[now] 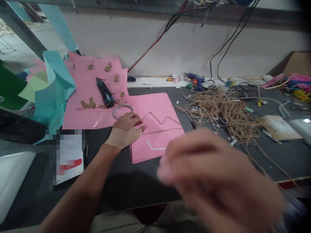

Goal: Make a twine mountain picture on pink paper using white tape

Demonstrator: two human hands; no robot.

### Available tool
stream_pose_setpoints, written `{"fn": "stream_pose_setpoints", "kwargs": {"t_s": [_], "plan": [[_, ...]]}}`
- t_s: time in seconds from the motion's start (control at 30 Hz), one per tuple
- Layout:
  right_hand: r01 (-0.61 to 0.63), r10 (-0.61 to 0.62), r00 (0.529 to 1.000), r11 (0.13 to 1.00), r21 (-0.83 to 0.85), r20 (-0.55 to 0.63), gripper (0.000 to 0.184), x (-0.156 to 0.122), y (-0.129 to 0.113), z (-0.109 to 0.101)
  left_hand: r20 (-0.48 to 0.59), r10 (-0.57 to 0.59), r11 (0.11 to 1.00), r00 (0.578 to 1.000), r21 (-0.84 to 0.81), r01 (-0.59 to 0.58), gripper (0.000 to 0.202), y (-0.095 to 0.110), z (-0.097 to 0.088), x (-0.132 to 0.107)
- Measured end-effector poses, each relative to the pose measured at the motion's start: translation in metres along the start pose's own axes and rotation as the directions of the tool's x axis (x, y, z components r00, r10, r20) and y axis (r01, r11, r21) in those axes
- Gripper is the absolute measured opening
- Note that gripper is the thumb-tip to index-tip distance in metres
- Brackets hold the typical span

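Observation:
My left hand (pixel 127 127), with a tan bandage round the wrist, rests on the edge of a pink paper sheet (pixel 155 110) and pinches the end of a jute cord (pixel 161 121) that snakes across the sheet. A metal ring (pixel 119 110) lies just beyond the knuckles. My right hand (pixel 213 171) hovers close to the camera, above the table's front edge, smeared by motion; its fingers cannot be read. A thin white strip (pixel 155 148) lies on the pink sheet near it.
A blue-black utility knife (pixel 105 92) and several small cord knots lie on a second pink sheet (pixel 82 97) at the back left. A big tangle of jute cord (pixel 223 113) fills the middle right. A glue gun (pixel 196 79), teal paper (pixel 54 84) and wall cables are behind.

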State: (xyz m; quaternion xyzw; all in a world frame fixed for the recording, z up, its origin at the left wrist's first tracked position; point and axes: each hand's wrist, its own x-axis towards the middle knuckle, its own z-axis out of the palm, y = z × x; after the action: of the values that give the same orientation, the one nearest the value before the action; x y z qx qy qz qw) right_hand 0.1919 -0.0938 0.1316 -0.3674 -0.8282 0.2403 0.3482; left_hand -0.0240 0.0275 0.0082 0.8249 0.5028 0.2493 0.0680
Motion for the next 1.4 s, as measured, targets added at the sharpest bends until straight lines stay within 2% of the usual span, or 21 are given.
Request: {"fn": "stream_pose_setpoints", "kwargs": {"t_s": [0.03, 0.07, 0.13, 0.23, 0.3, 0.4, 0.5, 0.6, 0.7, 0.87, 1.03, 1.13, 1.2, 1.3, 1.4], "plan": [[0.015, -0.015, 0.999, 1.0, -0.004, -0.048, 0.019, 0.009, 0.013, -0.011, -0.004, 0.004, 1.0, 1.0, -0.005, -0.004, 0.012, 0.0, -0.001, 0.0], [-0.007, 0.005, 0.999, 0.999, -0.04, -0.046, 0.017, 0.017, 0.03, -0.018, -0.009, 0.005, 1.0, 1.0, -0.007, -0.005, 0.011, 0.001, -0.001, 0.0], [-0.083, 0.087, 0.996, 0.989, -0.121, 0.026, 0.015, 0.03, 0.07, -0.024, -0.022, 0.005, 1.0, 1.0, -0.008, -0.005, 0.01, 0.001, -0.002, 0.001], [-0.191, 0.229, 0.965, 0.948, -0.255, 0.127, 0.015, 0.037, 0.132, -0.022, -0.043, 0.002, 1.0, 0.999, 0.02, -0.001, 0.014, -0.001, -0.002, 0.002], [-0.262, 0.312, 0.945, 0.901, -0.345, 0.097, 0.015, 0.034, 0.165, -0.018, -0.06, -0.001, 0.998, 0.998, 0.068, 0.005, 0.017, -0.005, -0.001, 0.003], [-0.339, 0.379, 0.926, 0.836, -0.432, 0.007, 0.013, 0.025, 0.193, -0.017, -0.033, -0.03, 0.984, 0.999, 0.172, 0.035, 0.021, -0.009, -0.003, 0.005], [-0.388, 0.416, 0.909, 0.812, -0.436, -0.035, 0.012, 0.019, 0.202, -0.017, 0.04, -0.134, 0.955, 0.99, 0.272, 0.118, 0.025, -0.009, -0.007, 0.007], [-0.434, 0.436, 0.894, 0.79, -0.433, -0.103, 0.012, 0.017, 0.206, -0.016, 0.061, -0.22, 0.932, 0.974, 0.31, 0.191, 0.03, -0.006, -0.01, 0.008], [-0.466, 0.439, 0.884, 0.795, -0.388, -0.163, 0.012, 0.018, 0.206, -0.014, 0.069, -0.204, 0.926, 0.977, 0.337, 0.17, 0.032, -0.006, -0.009, 0.008], [-0.396, 0.314, 0.913, 0.835, -0.381, -0.261, 0.013, 0.018, 0.203, -0.017, 0.008, -0.166, 0.935, 0.986, 0.32, 0.155, 0.034, -0.009, -0.004, 0.006], [-0.46, 0.387, 0.887, 0.686, -0.564, -0.252, 0.021, 0.011, 0.213, -0.026, -0.026, -0.194, 0.927, 0.981, 0.321, 0.192, 0.034, -0.008, -0.006, 0.003], [-0.47, 0.432, 0.876, 0.667, -0.578, -0.214, 0.022, 0.011, 0.219, -0.025, -0.041, -0.207, 0.926, 0.978, 0.315, 0.209, 0.033, -0.007, -0.008, 0.002], [-0.523, 0.477, 0.848, 0.684, -0.508, -0.231, 0.019, 0.012, 0.221, -0.022, -0.043, -0.193, 0.93, 0.98, 0.312, 0.197, 0.028, -0.006, -0.009, 0.003], [-0.625, 0.546, 0.781, 0.681, -0.381, -0.304, 0.017, 0.014, 0.223, -0.019, -0.042, -0.165, 0.936, 0.985, 0.308, 0.17, 0.022, -0.005, -0.008, 0.003], [-0.633, 0.54, 0.772, 0.701, -0.328, -0.336, 0.019, 0.014, 0.226, -0.018, -0.055, -0.148, 0.945, 0.987, 0.286, 0.157, 0.021, -0.006, -0.006, 0.003]]}}
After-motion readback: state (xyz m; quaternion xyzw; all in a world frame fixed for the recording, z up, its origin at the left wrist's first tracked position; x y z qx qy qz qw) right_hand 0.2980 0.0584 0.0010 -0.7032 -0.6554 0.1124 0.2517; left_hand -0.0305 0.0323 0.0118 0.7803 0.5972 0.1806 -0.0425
